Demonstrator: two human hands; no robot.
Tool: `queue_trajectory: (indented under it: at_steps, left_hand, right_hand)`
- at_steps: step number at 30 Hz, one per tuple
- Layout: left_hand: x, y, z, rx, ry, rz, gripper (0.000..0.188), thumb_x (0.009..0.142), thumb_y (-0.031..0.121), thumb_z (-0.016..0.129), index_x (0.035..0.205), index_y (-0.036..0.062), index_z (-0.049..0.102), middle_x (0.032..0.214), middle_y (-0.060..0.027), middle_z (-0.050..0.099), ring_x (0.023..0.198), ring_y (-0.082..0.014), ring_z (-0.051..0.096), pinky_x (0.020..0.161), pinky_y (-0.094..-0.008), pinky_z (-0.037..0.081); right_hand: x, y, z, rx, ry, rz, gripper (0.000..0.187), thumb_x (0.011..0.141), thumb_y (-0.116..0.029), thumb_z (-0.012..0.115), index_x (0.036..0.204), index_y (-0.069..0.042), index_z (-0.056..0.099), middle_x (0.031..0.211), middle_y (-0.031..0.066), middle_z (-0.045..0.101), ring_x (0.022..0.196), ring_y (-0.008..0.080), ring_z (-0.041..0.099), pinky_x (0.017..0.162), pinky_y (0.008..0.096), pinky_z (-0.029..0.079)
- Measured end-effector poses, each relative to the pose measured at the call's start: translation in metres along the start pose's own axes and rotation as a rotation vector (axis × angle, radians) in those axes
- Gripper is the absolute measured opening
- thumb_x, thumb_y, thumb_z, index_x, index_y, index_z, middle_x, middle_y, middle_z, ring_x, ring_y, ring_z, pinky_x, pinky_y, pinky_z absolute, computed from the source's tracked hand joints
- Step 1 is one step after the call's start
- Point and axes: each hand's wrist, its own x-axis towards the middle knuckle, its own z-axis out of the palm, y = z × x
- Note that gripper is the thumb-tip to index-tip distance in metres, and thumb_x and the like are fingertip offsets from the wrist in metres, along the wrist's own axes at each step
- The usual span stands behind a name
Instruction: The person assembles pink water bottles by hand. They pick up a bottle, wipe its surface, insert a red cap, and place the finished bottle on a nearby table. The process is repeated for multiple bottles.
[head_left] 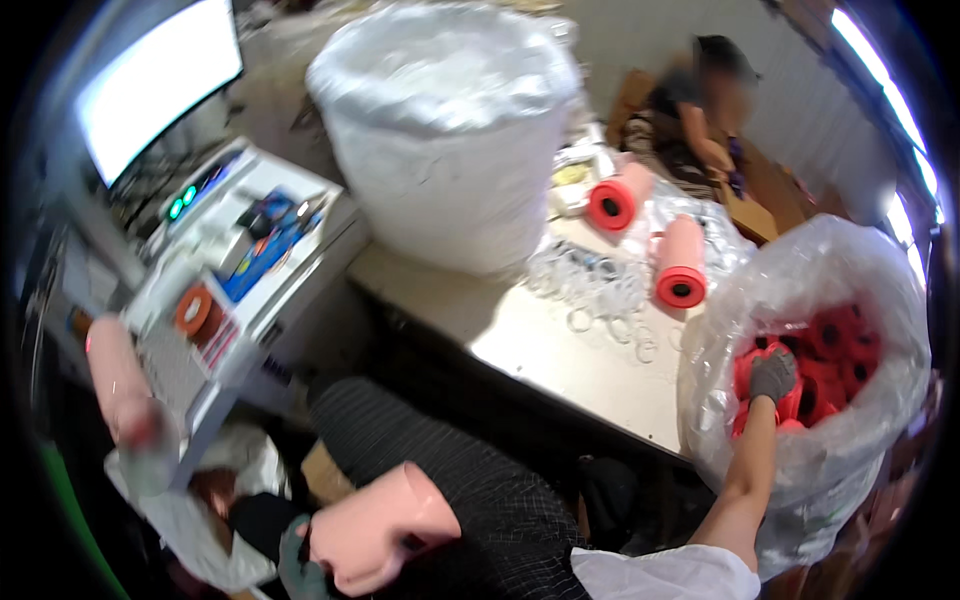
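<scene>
My left hand (298,567), in a grey glove, is closed around one end of a pink plastic cylinder (380,525). The cylinder is hollow, has a dark hole in its side and lies over my lap. My right hand (772,375), also gloved, reaches into a clear plastic bag (720,400) filled with red round end caps (825,385). Its fingers are curled over a red end cap (768,350) at the top of the pile, and their tips are partly hidden.
On the white table (560,365) lie two pink cylinders with red ends (682,255) and several clear rings (600,285). A tall white bag (440,170) stands behind. At left are a monitor (160,85) and a tool-strewn cart (265,235). A person (700,120) sits far right.
</scene>
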Motion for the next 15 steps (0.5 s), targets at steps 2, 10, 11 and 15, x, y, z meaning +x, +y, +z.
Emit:
queue_trajectory:
  at_steps: [2, 10, 11, 15]
  left_hand:
    - [0.019, 0.059, 0.001, -0.062, -0.007, -0.290, 0.076, 0.074, 0.045, 0.084, 0.134, 0.0070, 0.058, 0.142, -0.0186, 0.056, 0.125, -0.0433, 0.056, 0.109, -0.0606, 0.043]
    - [0.062, 0.087, 0.017, 0.193, 0.208, -0.362, 0.030, 0.075, 0.018, 0.084, 0.102, 0.0106, 0.072, 0.112, -0.0093, 0.071, 0.095, -0.0331, 0.071, 0.081, -0.0456, 0.056]
    - [0.068, 0.081, 0.013, 0.134, 0.259, -0.430, 0.028, 0.077, 0.019, 0.083, 0.101, 0.0095, 0.072, 0.109, -0.0105, 0.072, 0.093, -0.0339, 0.071, 0.080, -0.0455, 0.056]
    - [0.067, 0.059, 0.029, -0.051, 0.358, -0.505, 0.025, 0.086, 0.025, 0.077, 0.102, 0.0055, 0.075, 0.101, -0.0154, 0.074, 0.091, -0.0377, 0.073, 0.079, -0.0442, 0.058]
  right_hand:
    - [0.007, -0.030, -0.057, 0.193, 0.174, -0.177, 0.057, 0.093, -0.053, 0.072, 0.129, -0.009, 0.070, 0.118, 0.0168, 0.068, 0.106, 0.0332, 0.068, 0.089, 0.0460, 0.055]
    - [-0.110, -0.235, -0.232, 1.907, -0.343, -0.462, 0.044, 0.107, -0.033, 0.065, 0.129, 0.006, 0.067, 0.119, 0.0153, 0.071, 0.106, 0.0204, 0.064, 0.090, 0.0360, 0.052]
    - [-0.136, -0.255, -0.278, 1.954, -0.457, -0.552, 0.045, 0.105, -0.033, 0.066, 0.128, 0.006, 0.067, 0.116, 0.0135, 0.071, 0.105, 0.0192, 0.063, 0.090, 0.0358, 0.053]
    - [-0.234, -0.272, -0.401, 2.117, -0.771, -0.963, 0.053, 0.090, -0.028, 0.081, 0.131, 0.003, 0.067, 0.108, 0.0085, 0.066, 0.101, 0.0179, 0.059, 0.087, 0.0362, 0.051]
